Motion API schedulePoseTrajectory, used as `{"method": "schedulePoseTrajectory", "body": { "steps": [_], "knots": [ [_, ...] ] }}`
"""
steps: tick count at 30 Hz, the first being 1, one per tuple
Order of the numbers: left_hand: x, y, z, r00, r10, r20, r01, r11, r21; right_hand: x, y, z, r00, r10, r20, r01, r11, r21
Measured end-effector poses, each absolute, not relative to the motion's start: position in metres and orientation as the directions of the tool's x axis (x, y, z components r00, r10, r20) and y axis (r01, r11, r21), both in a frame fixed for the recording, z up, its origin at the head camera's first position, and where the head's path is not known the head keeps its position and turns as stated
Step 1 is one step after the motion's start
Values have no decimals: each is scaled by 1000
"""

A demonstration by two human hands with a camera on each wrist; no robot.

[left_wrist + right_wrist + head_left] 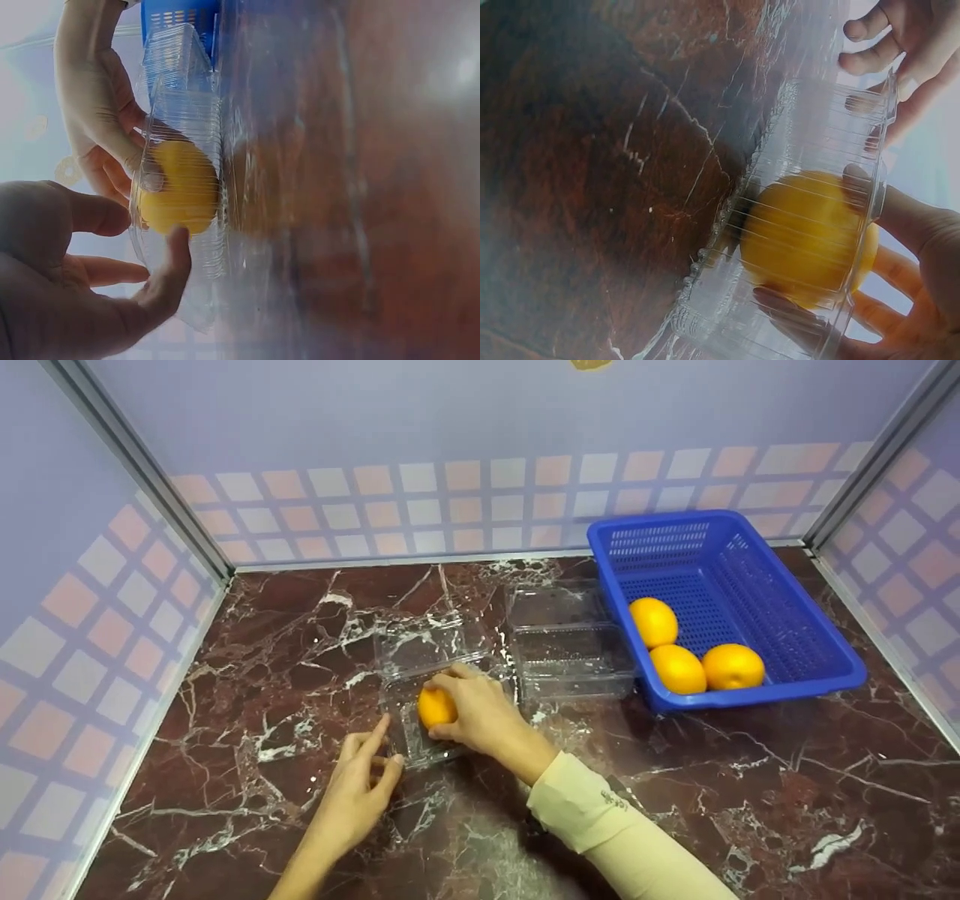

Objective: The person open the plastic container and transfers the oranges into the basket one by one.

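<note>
My right hand [484, 712] grips an orange [436, 708] inside a clear plastic clamshell box [420, 761]; thumb and fingers wrap its sides. Through the ribbed wall the orange [802, 236] shows low in the box in the right wrist view. The box's lid [420, 649] lies folded back, away from me. My left hand [352, 791] is at the box's left side, its fingers spread and fairly straight, fingertips right at the rim. In the left wrist view the left fingers [176, 262] reach along the wall beside the orange [178, 187].
A second clear clamshell box [574, 652] stands with its lid back, right of the first. Beside it, a blue plastic basket [757, 697] holds three oranges [679, 669] at its near left end. Panel walls [480, 405] border the marbled tabletop [262, 810] at the back and sides.
</note>
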State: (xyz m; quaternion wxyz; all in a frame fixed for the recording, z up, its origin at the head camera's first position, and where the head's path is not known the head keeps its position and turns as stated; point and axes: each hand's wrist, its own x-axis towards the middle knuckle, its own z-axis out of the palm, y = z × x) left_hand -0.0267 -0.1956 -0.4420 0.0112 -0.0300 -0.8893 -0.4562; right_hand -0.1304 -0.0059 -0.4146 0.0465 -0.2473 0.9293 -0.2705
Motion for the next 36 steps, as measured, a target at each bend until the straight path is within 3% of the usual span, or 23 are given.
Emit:
{"method": "schedulePoseTrajectory", "body": {
  "steps": [14, 22, 30, 36],
  "knots": [
    [-21, -187, -442, -937, 160, 311, 301, 819, 488, -130, -12, -412, -874, -484, 36, -434, 747, -503],
    [-21, -183, -441, -908, 183, 376, 342, 843, 416, -125, -14, -416, -859, -502, 102, -490, 747, -449],
    [-6, -180, -445, -904, 320, 284, 398, 874, 280, -123, -12, -422, -854, -510, 105, -492, 724, -484],
    [-3, -175, -448, -900, 399, 175, 432, 868, 245, -123, -4, -424, -863, -493, 109, -476, 722, -502]
  ]
}}
